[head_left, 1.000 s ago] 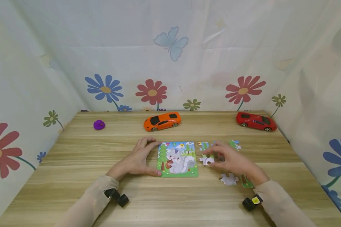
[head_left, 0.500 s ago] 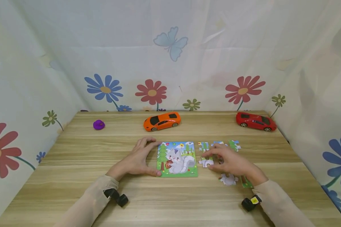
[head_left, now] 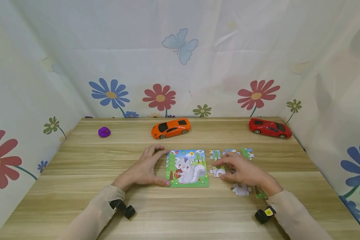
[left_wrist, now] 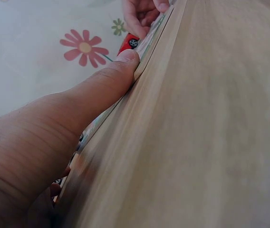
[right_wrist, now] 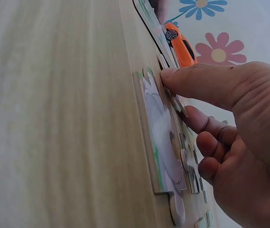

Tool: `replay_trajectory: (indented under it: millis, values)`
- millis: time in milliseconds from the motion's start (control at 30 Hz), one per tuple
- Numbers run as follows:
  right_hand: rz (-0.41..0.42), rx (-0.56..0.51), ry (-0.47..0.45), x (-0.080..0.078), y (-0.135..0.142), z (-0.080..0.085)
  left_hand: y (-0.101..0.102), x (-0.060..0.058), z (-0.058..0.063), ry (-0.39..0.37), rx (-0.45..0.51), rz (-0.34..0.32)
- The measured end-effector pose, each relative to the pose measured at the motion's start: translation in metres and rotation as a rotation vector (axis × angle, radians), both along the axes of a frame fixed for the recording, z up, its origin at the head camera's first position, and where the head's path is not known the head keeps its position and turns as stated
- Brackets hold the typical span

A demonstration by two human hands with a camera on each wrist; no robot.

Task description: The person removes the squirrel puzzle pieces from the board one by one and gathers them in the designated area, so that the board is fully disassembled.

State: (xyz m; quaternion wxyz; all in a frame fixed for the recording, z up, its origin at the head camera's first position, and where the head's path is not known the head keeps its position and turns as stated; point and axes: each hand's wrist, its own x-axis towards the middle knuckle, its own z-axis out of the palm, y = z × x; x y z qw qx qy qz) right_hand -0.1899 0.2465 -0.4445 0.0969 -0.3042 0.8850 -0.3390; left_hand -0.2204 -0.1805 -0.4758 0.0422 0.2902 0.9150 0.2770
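Note:
A square jigsaw picture (head_left: 187, 168) of a grey squirrel with an acorn lies in the middle of the table. My left hand (head_left: 144, 169) spans its left edge, fingers spread. The straight thumb (left_wrist: 104, 85) rests on the near corner in the left wrist view, and the fingertips reach the far corner. Just right of the picture, my right hand (head_left: 246, 169) pinches a puzzle piece (head_left: 217, 172) between thumb and fingers, low over the table. A grey-white puzzle piece (right_wrist: 161, 133) lies nearest the right wrist camera. Some pieces are partly hidden behind the right hand.
Several loose pieces lie around the right hand, including a green one (head_left: 248, 153) behind and another green one (head_left: 260, 192) in front. Along the back stand a purple rubber duck (head_left: 104, 132), an orange toy car (head_left: 171, 128) and a red toy car (head_left: 270, 128). Flowered curtain (head_left: 180, 73) encloses the table.
The pinched piece and my right fingertips have shifted slightly toward me since the first frame, then stayed nearly still. The left hand has kept its place at the picture.

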Motion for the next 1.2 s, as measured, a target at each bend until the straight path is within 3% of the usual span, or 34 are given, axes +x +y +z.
replay_trajectory:
  millis: [367, 633, 867, 1200]
  values:
    - [-0.02, 0.023, -0.012, -0.002, -0.001, -0.001, -0.001, -0.001, 0.0, 0.002, -0.01, 0.005]
    - [-0.035, -0.012, 0.045, 0.0, -0.004, 0.0, -0.001, 0.0, 0.002, 0.008, -0.007, -0.001]
    - [-0.117, -0.057, 0.122, 0.0, -0.019, 0.007, -0.001, 0.0, 0.001, 0.004, -0.006, 0.001]
    - [-0.111, -0.132, 0.13, -0.003, -0.048, 0.02, 0.0, 0.0, 0.0, -0.003, -0.006, -0.001]
